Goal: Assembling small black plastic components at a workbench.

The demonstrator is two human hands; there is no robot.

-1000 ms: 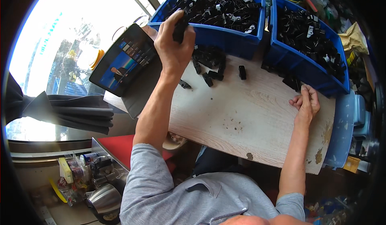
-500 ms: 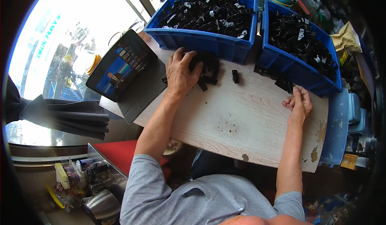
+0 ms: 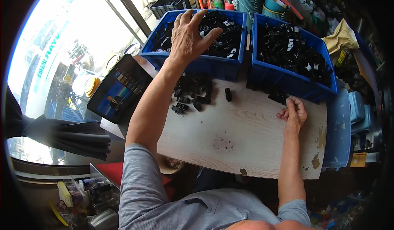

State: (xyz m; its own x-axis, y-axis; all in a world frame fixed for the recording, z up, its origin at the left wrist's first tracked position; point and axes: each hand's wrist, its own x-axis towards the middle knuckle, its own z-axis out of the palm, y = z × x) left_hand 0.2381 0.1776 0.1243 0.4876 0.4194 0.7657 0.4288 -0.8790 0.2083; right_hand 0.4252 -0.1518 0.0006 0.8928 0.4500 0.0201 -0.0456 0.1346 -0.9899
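Note:
My left hand [image 3: 188, 35] is stretched out over the left blue bin [image 3: 186, 61], fingers spread, holding nothing, just above the black plastic parts [image 3: 221, 33] inside it. Below it, a small pile of black parts [image 3: 193, 92] lies on the wooden table [image 3: 234, 135], with one loose part [image 3: 228, 94] a little to the right. My right hand [image 3: 293, 115] rests on the table near the front of the right blue bin [image 3: 287, 80], fingers curled by a few black parts [image 3: 277, 96]; whether it holds one is unclear.
A tablet with a lit screen [image 3: 119, 88] leans at the table's left end. Stacked bowls and buckets [image 3: 254, 0] stand behind the bins. A black crate [image 3: 168, 4] sits far back. A light blue stool [image 3: 338, 131] is at the right.
My left hand has lifted from the pile on the table and reached up over the left bin, opening its fingers. The right hand has stayed near the right bin.

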